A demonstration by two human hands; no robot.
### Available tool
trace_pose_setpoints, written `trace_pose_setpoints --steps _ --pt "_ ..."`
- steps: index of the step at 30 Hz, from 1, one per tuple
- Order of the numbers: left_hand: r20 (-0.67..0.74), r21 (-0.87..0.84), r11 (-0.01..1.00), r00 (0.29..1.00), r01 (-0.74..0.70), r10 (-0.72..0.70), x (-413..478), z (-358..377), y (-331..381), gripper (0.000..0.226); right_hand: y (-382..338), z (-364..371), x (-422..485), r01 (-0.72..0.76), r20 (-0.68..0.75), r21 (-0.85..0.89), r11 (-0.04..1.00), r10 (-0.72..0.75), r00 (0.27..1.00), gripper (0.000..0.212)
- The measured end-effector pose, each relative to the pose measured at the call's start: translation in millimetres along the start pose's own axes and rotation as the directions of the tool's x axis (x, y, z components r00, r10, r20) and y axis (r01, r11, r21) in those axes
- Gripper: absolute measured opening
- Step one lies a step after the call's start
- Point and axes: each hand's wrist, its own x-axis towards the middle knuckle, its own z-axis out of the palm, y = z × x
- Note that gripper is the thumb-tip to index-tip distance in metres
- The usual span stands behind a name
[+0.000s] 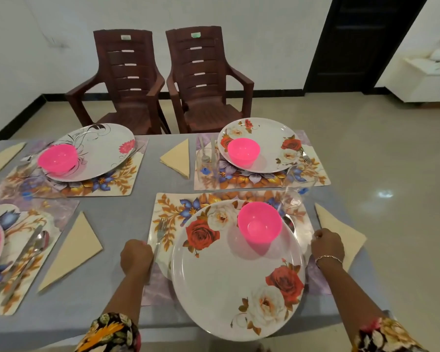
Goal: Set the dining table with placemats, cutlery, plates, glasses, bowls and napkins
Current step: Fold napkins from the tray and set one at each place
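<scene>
The nearest place setting lies in front of me on a floral placemat [173,207]. On it sits a large rose-patterned plate [226,283] with a pink bowl [259,222] on its far side. A fork [160,232] lies left of the plate, and a clear glass [293,191] stands at the mat's far right corner. A cream napkin [340,227] lies to the right of the mat. My left hand [136,256] is curled on the mat's left edge by the fork handle. My right hand [328,245] is curled on the mat's right edge.
Three other settings with plates and pink bowls [243,151] cover the grey table [127,212]. Folded napkins [71,250] lie between them. A glass [208,161] stands on the far right mat. Two brown chairs [203,80] stand beyond the far edge.
</scene>
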Motion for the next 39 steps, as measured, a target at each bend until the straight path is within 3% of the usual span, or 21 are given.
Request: trace_pose_setpoints --steps 4,9,19,22,24,27,30,33,36,39 --pt "0.007 -0.002 1.0 1.0 -0.001 0.001 2.3 0.5 -0.8 0.022 -1.9 -0.4 -0.2 -0.014 0.023 -0.096 0.995 0.017 1.0 0.023" --pt "0.002 -0.003 1.0 1.0 0.028 -0.028 4.2 -5.1 -3.4 0.022 -5.2 -1.5 3.3 -0.079 0.061 -0.066 0.995 0.083 0.995 0.024" --pt "-0.065 0.045 0.998 0.997 0.05 -0.047 13.5 -21.4 -15.9 0.022 -16.6 9.4 -16.9 -0.014 0.047 -0.033 0.999 0.016 0.999 0.023" --pt "-0.193 0.132 0.991 0.981 -0.004 0.029 4.4 -15.3 -8.5 0.022 -12.2 4.7 -16.3 0.044 0.026 0.03 0.999 -0.045 0.999 0.023" --pt "-0.254 0.126 0.982 0.952 -0.144 0.172 -11.0 -2.6 5.4 0.025 -1.9 -2.4 -17.1 0.172 -0.044 0.02 0.985 -0.171 0.984 0.022" --pt "-0.213 0.03 0.834 0.812 -0.551 0.544 -55.8 30.0 36.6 0.019 25.7 -13.2 -17.7 0.379 -0.166 -0.087 0.921 -0.389 0.906 0.022" --pt "-0.028 -0.083 0.547 0.551 -0.833 0.834 -113.6 71.2 65.7 0.016 55.5 -21.6 -19.1 0.437 -0.165 -0.233 0.869 -0.478 0.863 0.022" --pt "0.154 -0.143 0.412 0.391 -0.9 0.907 -157.6 103.7 86.7 0.021 73.3 -19.8 -21.4 0.469 -0.026 -0.307 0.828 -0.5 0.866 0.032" --pt "0.26 -0.083 0.333 0.303 -0.939 0.917 -178.7 121.4 94.8 0.023 82.2 -14.0 -24.5 0.506 0.142 -0.38 0.774 -0.492 0.859 0.057" --pt "0.262 -0.013 0.256 0.244 -0.967 0.934 -178.2 127.0 86.3 0.033 84.8 -15.2 -28.8 0.532 0.142 -0.335 0.777 -0.517 0.844 0.075"
